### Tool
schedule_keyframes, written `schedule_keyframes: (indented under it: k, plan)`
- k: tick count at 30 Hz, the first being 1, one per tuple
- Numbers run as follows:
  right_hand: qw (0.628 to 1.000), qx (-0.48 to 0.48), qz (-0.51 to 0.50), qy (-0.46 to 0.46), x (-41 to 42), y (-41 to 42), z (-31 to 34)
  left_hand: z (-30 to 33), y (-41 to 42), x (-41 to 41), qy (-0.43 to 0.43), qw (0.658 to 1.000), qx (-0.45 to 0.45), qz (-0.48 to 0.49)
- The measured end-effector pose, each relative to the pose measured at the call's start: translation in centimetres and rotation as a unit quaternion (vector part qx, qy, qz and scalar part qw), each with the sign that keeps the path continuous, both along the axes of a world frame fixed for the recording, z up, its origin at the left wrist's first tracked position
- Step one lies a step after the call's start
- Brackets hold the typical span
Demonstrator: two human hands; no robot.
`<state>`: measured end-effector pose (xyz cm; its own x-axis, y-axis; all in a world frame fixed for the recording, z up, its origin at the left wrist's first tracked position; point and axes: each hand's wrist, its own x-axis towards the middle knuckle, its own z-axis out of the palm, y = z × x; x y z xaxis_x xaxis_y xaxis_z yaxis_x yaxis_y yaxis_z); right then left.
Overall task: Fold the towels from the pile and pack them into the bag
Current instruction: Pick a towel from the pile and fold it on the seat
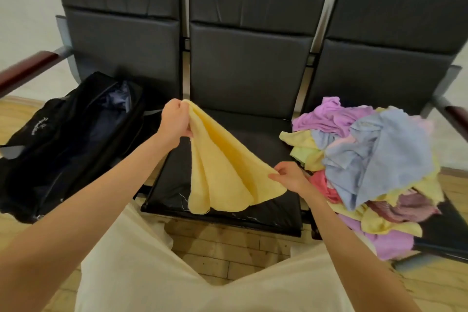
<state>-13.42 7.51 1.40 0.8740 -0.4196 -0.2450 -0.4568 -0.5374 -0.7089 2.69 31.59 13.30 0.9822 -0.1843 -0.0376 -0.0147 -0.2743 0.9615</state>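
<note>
Yellow towel (222,159) held by both hands

Both arms extended, left hand (175,119) fisted (right hand (291,176) pinching).

Seats (249,109): 3. Bag (63,139): 1. Towel (222,172) in my hands: 1. Pile (374,164): 1, towels uncountable. Armrests (27,71): 2.

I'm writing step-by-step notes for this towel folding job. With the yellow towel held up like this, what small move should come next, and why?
Probably spread it flat on the middle seat. The left hand grips one bunched corner of the yellow towel and the right hand pinches its edge, so it hangs in pleats, unfolded.
</note>
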Motion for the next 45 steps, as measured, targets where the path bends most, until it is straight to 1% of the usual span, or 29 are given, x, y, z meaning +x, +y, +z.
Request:
schedule_keyframes:
  k: [2, 3, 4, 5, 7, 9, 10, 11, 13, 15, 17, 19, 20, 21, 22, 24, 26, 27, 29, 33, 35, 37, 41, 43, 45]
  plan:
    - [0.996, -0.035, 0.052, 0.066, 0.3, -0.3, -1.3, -2.1, 0.8, 0.8, 0.054, 0.998, 0.007, 0.018]
    - [0.993, -0.054, 0.055, 0.087, 0.7, -0.5, -1.7, -3.1, 1.2, 1.2, 0.085, 0.996, 0.009, 0.029]
    - [0.992, -0.068, 0.042, 0.093, 1.4, -0.6, -1.9, -4.0, 1.5, 1.5, 0.121, 0.992, 0.007, 0.037]
    - [0.993, -0.078, 0.004, 0.088, 2.2, -0.4, -1.7, -4.9, 1.7, 1.8, 0.156, 0.987, 0.0, 0.039]
    - [0.988, -0.084, -0.124, 0.024, 4.0, 0.3, -0.7, -6.2, 2.0, 2.4, 0.207, 0.978, -0.025, 0.031]
    - [0.966, -0.082, -0.237, -0.065, 5.6, 1.7, 0.6, -7.1, 2.1, 2.8, 0.23, 0.972, -0.051, 0.026]
    - [0.955, -0.088, -0.266, -0.097, 6.2, 2.5, 1.0, -7.4, 2.1, 3.0, 0.236, 0.969, -0.068, 0.03]
    - [0.95, -0.098, -0.273, -0.119, 6.7, 3.3, 1.3, -7.5, 2.2, 3.2, 0.243, 0.966, -0.085, 0.037]
    - [0.957, -0.117, -0.234, -0.127, 7.2, 5.2, 0.8, -8.0, 2.6, 3.9, 0.262, 0.957, -0.117, 0.054]
    - [0.975, -0.116, -0.163, -0.097, 7.6, 7.4, -0.7, -8.8, 3.1, 4.7, 0.285, 0.947, -0.131, 0.073]
    - [0.991, -0.067, -0.099, -0.055, 7.8, 9.7, -2.5, -9.8, 3.8, 5.4, 0.312, 0.936, -0.137, 0.082]
    - [0.998, 0.034, -0.057, -0.01, 8.0, 12.0, -3.9, -10.7, 4.5, 5.5, 0.333, 0.929, -0.138, 0.078]
    - [0.997, 0.061, -0.035, 0.005, 8.0, 12.9, -4.6, -11.3, 4.8, 5.6, 0.34, 0.927, -0.141, 0.076]
    - [0.998, 0.06, -0.005, 0.01, 8.0, 13.8, -5.3, -11.7, 5.2, 5.5, 0.344, 0.926, -0.14, 0.075]
    - [0.999, 0.035, 0.032, 0.004, 7.9, 14.5, -6.0, -12.2, 5.6, 5.5, 0.346, 0.925, -0.14, 0.072]
    - [0.992, -0.047, 0.119, -0.012, 7.6, 15.6, -7.1, -13.2, 6.5, 5.8, 0.348, 0.924, -0.139, 0.071]
    - [0.972, -0.129, 0.197, -0.005, 7.4, 16.3, -8.1, -13.9, 7.5, 6.0, 0.352, 0.923, -0.136, 0.076]
    - [0.963, -0.157, 0.219, 0.006, 7.3, 16.5, -8.4, -14.1, 7.8, 6.0, 0.353, 0.922, -0.137, 0.077]
    - [0.951, -0.203, 0.23, 0.03, 7.4, 17.0, -8.8, -14.4, 8.3, 6.0, 0.351, 0.922, -0.142, 0.08]
    - [0.941, -0.273, 0.191, 0.068, 8.0, 18.1, -8.8, -14.3, 8.9, 5.4, 0.34, 0.924, -0.143, 0.099]
    - [0.929, -0.303, 0.194, 0.087, 8.2, 18.3, -8.9, -14.4, 9.3, 5.3, 0.339, 0.925, -0.133, 0.11]
    - [0.92, -0.316, 0.208, 0.102, 8.2, 18.2, -8.9, -14.5, 9.9, 5.1, 0.341, 0.922, -0.126, 0.132]
    - [0.914, -0.302, 0.232, 0.14, 7.7, 17.2, -8.2, -14.5, 11.0, 4.5, 0.344, 0.918, -0.106, 0.166]
    - [0.918, -0.292, 0.223, 0.148, 7.3, 16.2, -7.8, -14.7, 11.5, 4.2, 0.331, 0.928, -0.051, 0.163]
    - [0.928, -0.286, 0.197, 0.139, 6.5, 14.9, -7.3, -15.3, 12.1, 4.0, 0.286, 0.946, 0.048, 0.143]
